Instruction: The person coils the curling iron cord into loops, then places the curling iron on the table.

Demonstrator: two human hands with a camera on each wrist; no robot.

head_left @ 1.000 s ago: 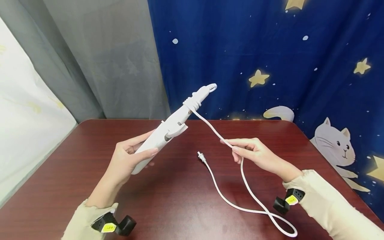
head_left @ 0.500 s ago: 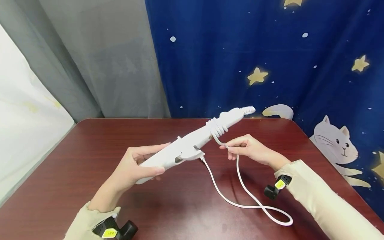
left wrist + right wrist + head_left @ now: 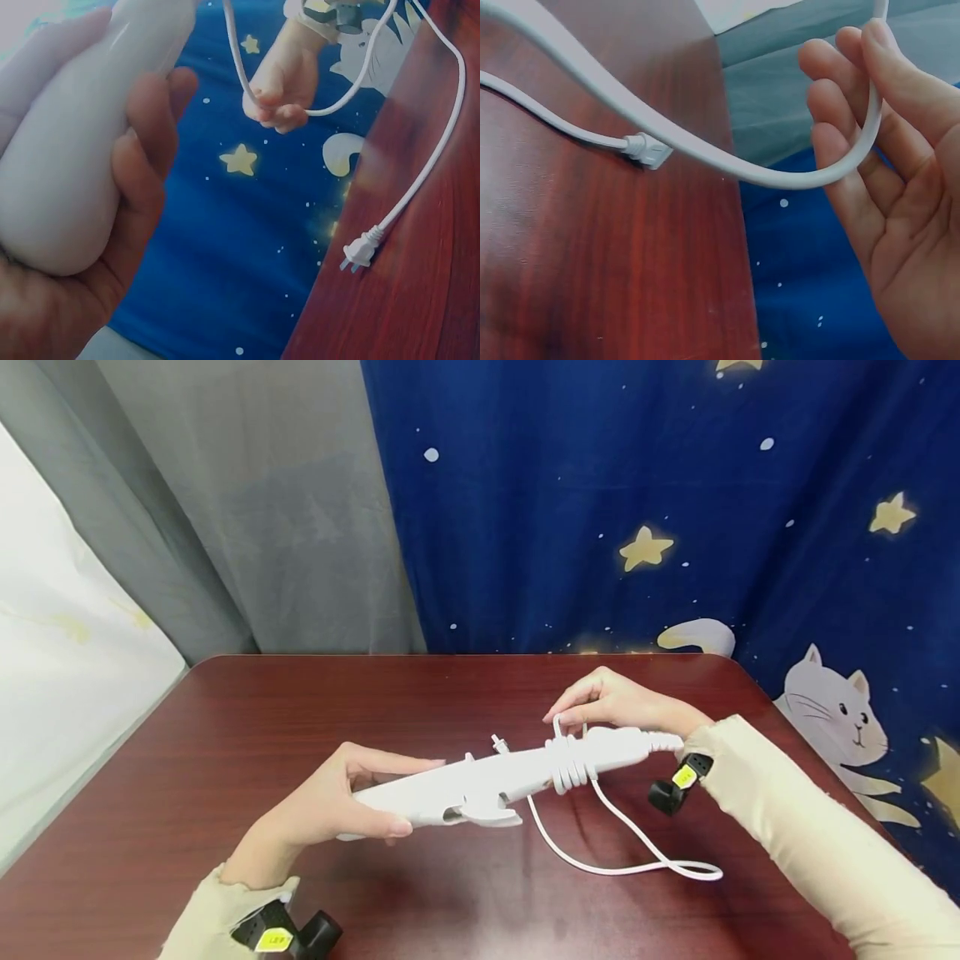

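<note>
My left hand (image 3: 322, 802) grips the thick end of a white wand-shaped hair curler (image 3: 420, 793), thumb on the near side. The curler lies nearly level above the table, its ribbed cord end pointing right. Several turns of white power cord (image 3: 626, 818) wrap its narrower part. Behind that part, my right hand (image 3: 622, 702) pinches the cord between thumb and fingers; a loop runs through these fingers (image 3: 829, 150) in the right wrist view. The cord's loose length trails over the table to a two-pin plug (image 3: 362, 249). The curler partly hides the cord in the head view.
A dark red-brown table (image 3: 337, 702) with rounded far corners lies below. Grey curtain (image 3: 300, 527) and blue starry curtain (image 3: 525, 527) hang behind it, with a white cloth (image 3: 67, 610) at the left. Small black cameras (image 3: 318, 935) are strapped to both wrists.
The curler has swung down from a steep tilt to nearly level. My right hand, still pinching the cord, has moved up and round behind the curler's narrower part.
</note>
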